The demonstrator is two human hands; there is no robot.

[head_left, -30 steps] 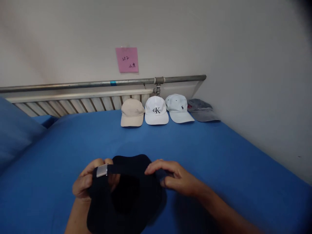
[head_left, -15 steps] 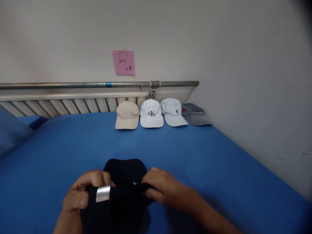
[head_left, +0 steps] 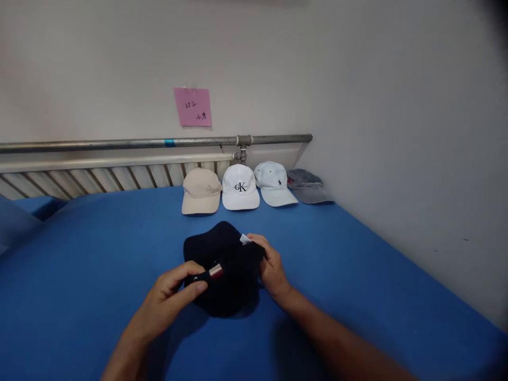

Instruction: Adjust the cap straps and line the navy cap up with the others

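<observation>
Both hands clamp the dark cap (head_left: 222,264) on the bed (head_left: 99,254) — left hand (head_left: 172,296) on its strap, right hand (head_left: 272,267) on its rim.

2 bare forearms come in from the lower edge of the view, with no sleeves, cuffs or gloves on the parts that show. The left hand (head_left: 169,296) and the right hand (head_left: 272,267) carry no rings, and neither wrist shows a watch or band. The fingernails are short and unpainted. The upper arms lie outside the frame.
</observation>
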